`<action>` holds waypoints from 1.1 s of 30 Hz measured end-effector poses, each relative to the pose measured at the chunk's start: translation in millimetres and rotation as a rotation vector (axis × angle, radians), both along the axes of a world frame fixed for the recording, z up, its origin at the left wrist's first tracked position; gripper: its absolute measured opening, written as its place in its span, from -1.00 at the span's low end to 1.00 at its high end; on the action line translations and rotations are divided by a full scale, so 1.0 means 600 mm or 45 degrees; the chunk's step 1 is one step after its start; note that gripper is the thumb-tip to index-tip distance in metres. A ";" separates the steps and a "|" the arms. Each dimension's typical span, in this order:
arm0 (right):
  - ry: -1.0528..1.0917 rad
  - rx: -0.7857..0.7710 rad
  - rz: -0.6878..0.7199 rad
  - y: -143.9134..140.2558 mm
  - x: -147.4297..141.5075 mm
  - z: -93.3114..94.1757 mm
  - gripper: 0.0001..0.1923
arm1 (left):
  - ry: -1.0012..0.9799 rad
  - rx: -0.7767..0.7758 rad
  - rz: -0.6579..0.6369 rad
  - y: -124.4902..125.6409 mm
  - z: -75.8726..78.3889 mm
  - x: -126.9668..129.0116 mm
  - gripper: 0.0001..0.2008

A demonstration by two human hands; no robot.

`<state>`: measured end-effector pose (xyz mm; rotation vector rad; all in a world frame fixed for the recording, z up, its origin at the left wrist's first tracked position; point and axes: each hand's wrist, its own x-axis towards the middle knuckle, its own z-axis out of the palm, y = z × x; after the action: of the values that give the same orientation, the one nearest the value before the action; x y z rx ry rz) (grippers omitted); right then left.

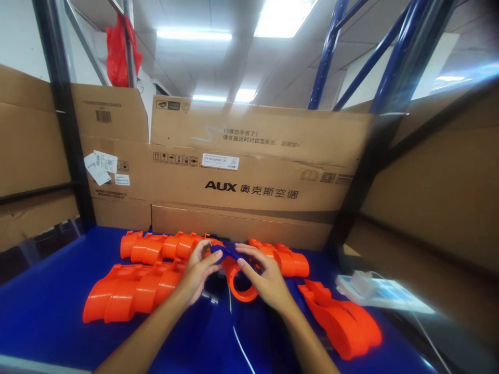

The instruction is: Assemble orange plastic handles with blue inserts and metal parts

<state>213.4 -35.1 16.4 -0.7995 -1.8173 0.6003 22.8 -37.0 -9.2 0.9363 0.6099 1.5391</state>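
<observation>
Both of my hands are raised over the middle of the blue table. A small dark blue part (230, 251) is between my left hand (200, 270) and my right hand (265, 272), with the fingers of each closed on its sides. Just below it hangs an orange ring-shaped part (245, 297); whether it is joined to the blue part, I cannot tell. Behind my fingers is something dark, mostly hidden. A small metallic piece (210, 297) lies under my left hand, and a white cable (242, 345) runs down toward me.
Rows of nested orange curved parts lie at the left front (128, 293), left back (150, 248) and right back (286, 258). More orange parts (343, 324) are at the right, near a white-and-blue box (385, 295). A cardboard wall (253, 218) and rack posts (70, 130) bound the blue table (50, 296).
</observation>
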 end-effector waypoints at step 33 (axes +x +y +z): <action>-0.459 0.269 -0.193 -0.004 0.004 -0.013 -0.34 | 0.089 0.079 0.014 0.007 -0.013 -0.003 -0.40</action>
<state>215.6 -37.5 8.4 -0.9334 -2.0800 0.1673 20.7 -32.8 -16.8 1.0387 0.6211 1.5477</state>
